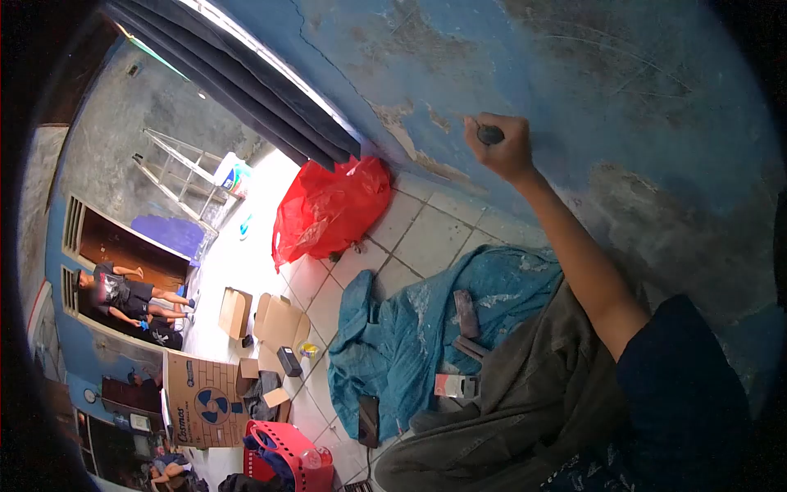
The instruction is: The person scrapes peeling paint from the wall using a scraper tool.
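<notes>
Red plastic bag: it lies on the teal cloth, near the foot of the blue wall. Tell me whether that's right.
Wrong on one point: the head view shows the red plastic bag on the tiled floor, apart from the teal cloth. It does lie near the foot of the blue wall.

red bag [332, 209]: left of center, on tiled floor [430, 234]. perforated basket [314, 477]: lower left, near cardboard box [209, 410]. ladder [176, 199]: upper left.

I'm reading "Cosmos" running sideways in dark letters on the large brown cardboard box [205, 399] at the lower left; its smaller print is proving too small to read.
</notes>
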`<state>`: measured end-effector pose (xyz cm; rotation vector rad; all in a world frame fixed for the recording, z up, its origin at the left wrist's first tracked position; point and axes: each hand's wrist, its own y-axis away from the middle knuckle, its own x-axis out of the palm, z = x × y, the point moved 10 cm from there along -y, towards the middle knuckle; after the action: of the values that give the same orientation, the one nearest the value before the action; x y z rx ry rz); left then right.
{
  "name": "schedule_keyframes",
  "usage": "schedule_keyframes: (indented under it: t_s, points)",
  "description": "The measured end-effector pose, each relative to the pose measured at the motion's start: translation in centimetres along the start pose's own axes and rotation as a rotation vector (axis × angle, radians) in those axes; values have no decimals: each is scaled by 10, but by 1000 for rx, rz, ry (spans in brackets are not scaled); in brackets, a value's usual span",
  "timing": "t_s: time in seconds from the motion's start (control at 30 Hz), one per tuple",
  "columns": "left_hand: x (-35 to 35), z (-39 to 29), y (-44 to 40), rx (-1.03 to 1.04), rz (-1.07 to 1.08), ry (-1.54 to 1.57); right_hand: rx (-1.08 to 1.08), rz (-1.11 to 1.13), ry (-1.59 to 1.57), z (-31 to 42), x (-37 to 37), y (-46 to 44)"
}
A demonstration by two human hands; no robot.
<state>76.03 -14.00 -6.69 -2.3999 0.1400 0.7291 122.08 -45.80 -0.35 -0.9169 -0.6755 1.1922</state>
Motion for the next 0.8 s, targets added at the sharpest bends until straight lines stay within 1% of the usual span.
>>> schedule_keyframes:
  t_s: [0.1,0.13,0.23,0.27,0.3,0.37,0.5,0.53,0.57,0.63,0.67,0.7,0.77,0.8]
  points:
    - [4,35,22,-110,75,-65,-28,-2,-66,13,-9,5]
    - [4,43,28,-139,92,-79,-132,-33,-43,36,-17,-1]
    - [5,56,40,-191,142,-123,-158,-7,-94,43,-6,-5]
    - [5,60,43,-206,156,-134,-314,-36,-32,56,1,-1]
    - [4,63,46,-219,163,-141,-316,-43,-34,62,-1,3]
    - [2,68,49,-232,167,-153,-227,17,-163,69,6,11]
    - [-6,78,56,-264,185,-191,-286,-49,-183,52,11,9]
    - [-6,78,58,-271,193,-198,-180,-115,-191,26,8,6]
    - [-7,81,59,-283,196,-203,-183,-118,-190,14,5,14]
    - [-8,85,59,-292,194,-210,48,36,48,1,9,12]
    - [-8,85,59,-295,196,-212,-70,-19,-70,22,5,12]
    - [-10,86,60,-299,198,-217,-64,-23,-69,32,5,7]
    - [-11,87,63,-306,212,-227,-274,-16,-102,67,2,6]
    - [-13,88,64,-309,213,-234,-240,-48,-141,56,6,7]
